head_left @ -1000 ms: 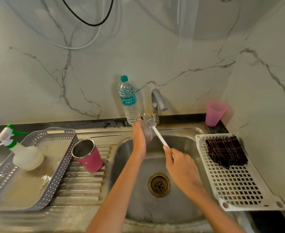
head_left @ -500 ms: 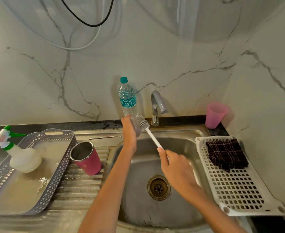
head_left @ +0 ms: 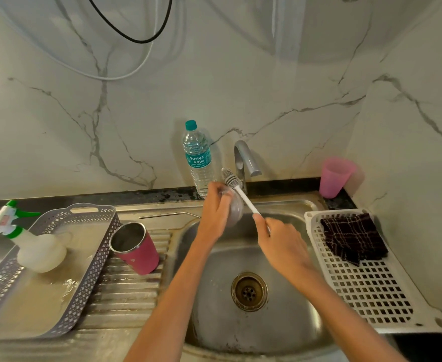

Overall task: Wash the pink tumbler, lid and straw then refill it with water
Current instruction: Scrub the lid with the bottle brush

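White marble-look walls (head_left: 227, 82) veined in grey are joined in a corner at the right. A black cable (head_left: 136, 42) and a white cable (head_left: 110, 79) are looped across the upper wall. A dark worktop (head_left: 84, 198) is set along its foot, and a stainless steel sink (head_left: 214, 322) with a ribbed drainboard (head_left: 126, 283) and a grey tap (head_left: 243, 155) is fitted into it. The scene is softly lit

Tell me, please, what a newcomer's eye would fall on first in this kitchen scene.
The action over the sink basin draws the eye first: the left hand holds a clear lid near the tap, while the right hand grips a white bottle brush beside it. Next comes the pink tumbler, standing open on the draining board left of the basin.
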`<action>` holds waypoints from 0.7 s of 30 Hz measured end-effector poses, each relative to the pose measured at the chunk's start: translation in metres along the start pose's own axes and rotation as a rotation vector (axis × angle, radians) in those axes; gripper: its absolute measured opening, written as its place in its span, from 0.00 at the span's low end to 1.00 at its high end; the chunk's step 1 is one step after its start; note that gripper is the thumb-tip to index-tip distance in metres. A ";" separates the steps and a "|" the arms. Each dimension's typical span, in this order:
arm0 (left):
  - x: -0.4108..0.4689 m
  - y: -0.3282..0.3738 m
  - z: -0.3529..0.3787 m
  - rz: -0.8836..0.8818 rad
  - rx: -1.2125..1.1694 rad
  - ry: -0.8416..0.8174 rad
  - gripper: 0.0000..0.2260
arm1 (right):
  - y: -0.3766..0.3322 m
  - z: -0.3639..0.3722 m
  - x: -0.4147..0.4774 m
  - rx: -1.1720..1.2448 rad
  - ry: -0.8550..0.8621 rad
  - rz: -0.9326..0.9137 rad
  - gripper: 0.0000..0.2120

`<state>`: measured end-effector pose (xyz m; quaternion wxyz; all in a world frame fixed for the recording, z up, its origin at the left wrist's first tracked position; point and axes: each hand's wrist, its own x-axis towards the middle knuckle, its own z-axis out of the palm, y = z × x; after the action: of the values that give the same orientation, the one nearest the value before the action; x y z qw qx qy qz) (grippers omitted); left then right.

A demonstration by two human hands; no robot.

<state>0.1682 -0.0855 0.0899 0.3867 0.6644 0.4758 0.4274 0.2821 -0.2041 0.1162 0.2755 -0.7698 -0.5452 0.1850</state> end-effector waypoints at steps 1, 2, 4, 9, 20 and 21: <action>0.001 0.001 0.000 0.004 -0.021 0.033 0.04 | 0.000 0.001 -0.001 0.001 -0.001 -0.001 0.24; 0.004 0.000 -0.001 -0.011 -0.056 0.070 0.03 | 0.002 0.002 -0.004 -0.004 -0.005 -0.006 0.24; 0.006 -0.002 -0.004 -0.074 -0.114 0.106 0.04 | 0.009 0.003 -0.017 -0.021 -0.011 -0.014 0.24; -0.008 -0.015 0.000 0.064 0.007 -0.028 0.04 | 0.010 0.001 -0.007 -0.039 -0.030 0.013 0.24; -0.011 -0.014 -0.003 0.009 -0.064 0.060 0.03 | -0.002 0.010 0.000 0.001 -0.065 0.004 0.24; -0.010 -0.012 -0.004 -0.009 -0.094 0.108 0.02 | -0.002 0.012 -0.002 -0.006 -0.058 -0.012 0.24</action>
<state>0.1589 -0.0920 0.0782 0.3931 0.6195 0.4781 0.4828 0.2732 -0.2031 0.1077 0.2582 -0.7617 -0.5581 0.2041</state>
